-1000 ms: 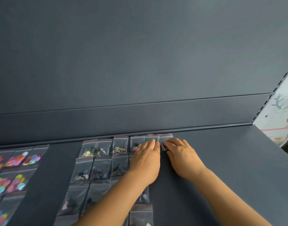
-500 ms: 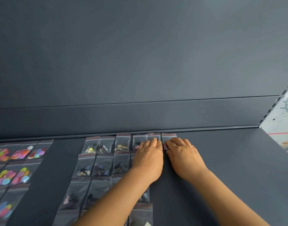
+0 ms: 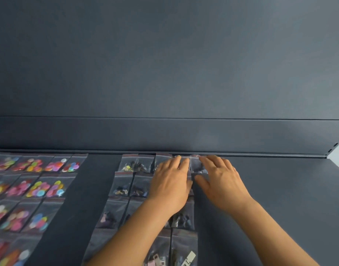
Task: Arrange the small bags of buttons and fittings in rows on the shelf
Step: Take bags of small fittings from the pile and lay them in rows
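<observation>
Clear red-topped small bags of fittings (image 3: 124, 184) and bright buttons (image 3: 38, 186) lie flat in rows on the dark shelf (image 3: 279, 189).

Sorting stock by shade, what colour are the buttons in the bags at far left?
Mixed bright colours, pink, yellow, blue and orange, in the far-left bags, seen in the head view.

Left hand (image 3: 170, 185) covers most of the fitting bags (image 3: 124, 187) in the back rows at 12 o'clock; contents there unreadable. Right hand (image 3: 220, 181) hides the right part of the end bag (image 3: 196, 165), which is motion-blurred; can't tell if fingers pinch or just press it. Colour button bags (image 3: 36, 189) cut off by frame at 9 o'clock and smeared. Front bags at 6 o'clock cropped. Shelf (image 3: 279, 198) right end cropped at 3 o'clock.
</observation>
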